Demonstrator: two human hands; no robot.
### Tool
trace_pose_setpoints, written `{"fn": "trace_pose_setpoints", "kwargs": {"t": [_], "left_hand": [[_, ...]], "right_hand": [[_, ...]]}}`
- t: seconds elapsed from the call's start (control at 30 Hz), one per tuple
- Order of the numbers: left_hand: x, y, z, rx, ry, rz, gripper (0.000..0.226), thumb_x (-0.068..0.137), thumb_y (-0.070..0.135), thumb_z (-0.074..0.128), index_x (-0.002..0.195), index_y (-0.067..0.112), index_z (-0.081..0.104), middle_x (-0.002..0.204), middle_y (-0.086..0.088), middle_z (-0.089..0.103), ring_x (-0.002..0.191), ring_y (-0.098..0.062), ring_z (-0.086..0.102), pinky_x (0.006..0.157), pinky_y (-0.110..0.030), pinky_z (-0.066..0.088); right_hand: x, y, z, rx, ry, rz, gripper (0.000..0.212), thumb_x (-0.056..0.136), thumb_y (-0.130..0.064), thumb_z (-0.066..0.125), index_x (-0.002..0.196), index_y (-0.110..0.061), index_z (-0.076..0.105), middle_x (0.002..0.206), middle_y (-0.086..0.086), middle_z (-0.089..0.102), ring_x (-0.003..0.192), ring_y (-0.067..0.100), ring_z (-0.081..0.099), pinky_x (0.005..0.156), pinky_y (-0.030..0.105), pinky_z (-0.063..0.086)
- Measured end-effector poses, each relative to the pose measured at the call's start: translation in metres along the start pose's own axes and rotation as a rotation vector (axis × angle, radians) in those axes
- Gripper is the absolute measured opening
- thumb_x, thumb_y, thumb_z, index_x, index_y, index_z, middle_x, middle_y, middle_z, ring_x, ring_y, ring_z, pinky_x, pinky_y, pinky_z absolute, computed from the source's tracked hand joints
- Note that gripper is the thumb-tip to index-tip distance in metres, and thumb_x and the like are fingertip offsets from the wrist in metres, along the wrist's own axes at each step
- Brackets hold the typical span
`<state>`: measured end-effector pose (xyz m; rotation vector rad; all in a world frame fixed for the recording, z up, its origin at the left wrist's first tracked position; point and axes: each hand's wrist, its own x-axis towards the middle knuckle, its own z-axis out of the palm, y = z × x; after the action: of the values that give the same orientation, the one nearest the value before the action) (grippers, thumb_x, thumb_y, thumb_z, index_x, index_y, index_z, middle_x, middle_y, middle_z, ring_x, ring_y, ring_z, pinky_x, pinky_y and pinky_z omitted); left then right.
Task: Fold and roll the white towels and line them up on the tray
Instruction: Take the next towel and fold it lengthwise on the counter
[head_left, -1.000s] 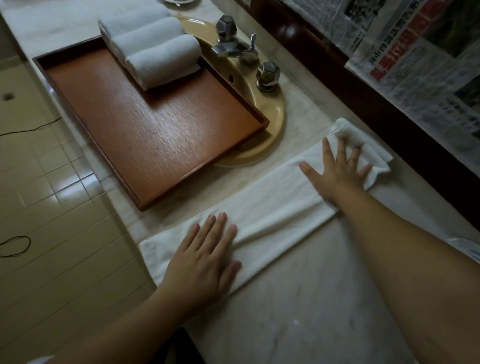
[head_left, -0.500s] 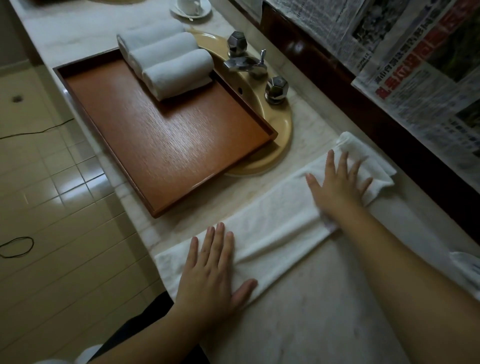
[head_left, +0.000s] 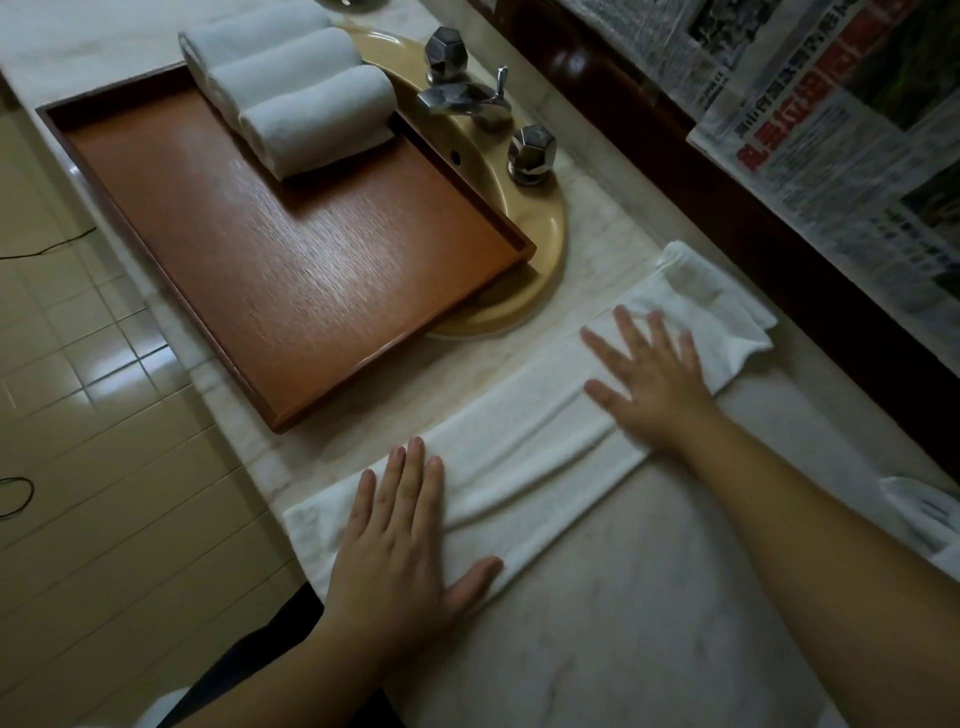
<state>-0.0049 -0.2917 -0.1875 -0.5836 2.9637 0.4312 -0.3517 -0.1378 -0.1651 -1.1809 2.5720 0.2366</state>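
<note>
Little change is seen over the last second; the folded towel (head_left: 524, 457) is kept as a long strip laid diagonally on the marble surface (head_left: 649, 597), near edge of the strip at the front lip, far end bunched near the wall; both hands remain flat on it, fingers straight and spread, nothing gripped; the left hand (head_left: 400, 540) is pressed on the near end, thumb out along the strip's edge; the right hand (head_left: 649, 379) has been drawn slightly back from the far end, so more of the crumpled tip is now exposed; this is judged to be smoothing of the fold, with rolling not yet begun; lengthwise creases are visible between the hands; three rolled towels (head_left: 291, 98) are lined up touching each other at the far end of the wooden tray (head_left: 291, 291), which is set over the sink (head_left: 540, 234); the rest of the tray floor is bare; another white cloth (head_left: 924, 514) is partly seen at the right edge, state unclear.
</note>
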Motion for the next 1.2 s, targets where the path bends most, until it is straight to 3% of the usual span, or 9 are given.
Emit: {"fn": "trace_pose_setpoints", "kwargs": {"t": [0.13,0.4,0.57,0.63,0.7,0.77,0.83,1.0,1.2], "left_hand": [[-0.002,0.002,-0.001,0.008,-0.027,0.016,0.111,0.091,0.086,0.039,0.163,0.003,0.021,0.173,-0.017,0.008,0.161,-0.031,0.007,0.125,-0.056,0.015],[-0.003,0.009,-0.009,-0.015,-0.110,0.016,0.111,0.089,0.090,0.035,0.164,0.008,0.024,0.172,-0.016,0.012,0.160,-0.034,0.010,0.122,-0.056,0.014],[0.006,-0.015,-0.036,-0.063,-0.153,0.067,0.102,0.091,0.089,0.019,0.166,0.025,-0.006,0.172,-0.003,-0.020,0.157,-0.021,-0.025,0.129,-0.045,-0.012],[0.003,-0.035,-0.045,-0.048,-0.131,0.117,0.096,0.094,0.085,0.024,0.168,0.026,0.008,0.175,-0.003,-0.002,0.161,-0.022,-0.008,0.130,-0.044,0.000],[-0.003,-0.054,-0.053,-0.054,-0.079,0.107,0.085,0.097,0.079,0.031,0.162,0.024,0.034,0.167,-0.003,0.033,0.153,-0.026,0.031,0.123,-0.046,0.031],[-0.007,-0.073,-0.060,-0.055,-0.028,0.054,0.070,0.100,0.072,0.033,0.151,0.025,0.050,0.147,0.000,0.054,0.131,-0.024,0.051,0.104,-0.042,0.047],[-0.003,-0.086,-0.067,-0.092,-0.041,0.022,0.059,0.102,0.065,0.037,0.141,0.027,0.058,0.134,0.002,0.056,0.119,-0.021,0.051,0.099,-0.037,0.048],[0.022,-0.091,-0.083,-0.273,-0.255,-0.022,0.041,0.100,0.056,0.056,0.134,0.034,0.056,0.116,0.014,0.046,0.104,-0.008,0.052,0.088,-0.027,0.047],[0.037,-0.084,-0.083,-0.381,-0.370,-0.056,0.025,0.096,0.052,0.066,0.099,0.029,0.058,0.098,0.008,0.061,0.085,-0.007,0.059,0.073,-0.030,0.053]], "right_hand": [[0.017,0.024,0.001,0.079,0.035,0.147,0.071,0.093,-0.083,0.009,0.155,-0.059,-0.015,0.171,-0.008,-0.020,0.158,0.026,-0.017,0.127,0.053,-0.006],[0.022,0.033,-0.007,0.119,0.008,0.196,0.090,0.087,-0.091,0.013,0.161,-0.046,-0.012,0.172,-0.006,-0.019,0.158,0.024,-0.016,0.128,0.051,-0.004],[0.002,-0.017,-0.014,0.326,0.148,0.370,0.082,0.100,-0.068,0.034,0.166,-0.025,0.011,0.174,0.005,-0.002,0.160,0.029,-0.003,0.129,0.053,0.003],[-0.029,-0.060,-0.007,0.425,0.245,0.346,0.075,0.102,-0.061,0.044,0.164,-0.028,0.020,0.173,0.006,0.007,0.159,0.030,0.006,0.129,0.049,0.009],[-0.069,-0.107,0.007,0.515,0.390,0.288,0.066,0.097,-0.051,0.058,0.156,-0.025,0.043,0.164,0.013,0.033,0.149,0.036,0.030,0.123,0.049,0.029],[-0.111,-0.157,0.025,0.594,0.557,0.278,0.057,0.088,-0.049,0.064,0.137,-0.020,0.064,0.130,0.013,0.058,0.119,0.037,0.055,0.102,0.049,0.051],[-0.149,-0.203,0.036,0.662,0.594,0.303,0.053,0.082,-0.057,0.068,0.122,-0.022,0.071,0.103,0.004,0.056,0.097,0.029,0.059,0.086,0.042,0.056],[-0.214,-0.282,0.067,0.642,0.497,0.281,0.063,0.067,-0.070,0.080,0.117,-0.033,0.072,0.094,-0.005,0.051,0.083,0.023,0.058,0.071,0.039,0.055],[-0.243,-0.340,0.100,0.470,0.573,0.468,0.035,0.076,-0.046,0.080,0.108,-0.033,0.077,0.088,-0.005,0.047,0.073,0.022,0.056,0.057,0.036,0.051]]}}
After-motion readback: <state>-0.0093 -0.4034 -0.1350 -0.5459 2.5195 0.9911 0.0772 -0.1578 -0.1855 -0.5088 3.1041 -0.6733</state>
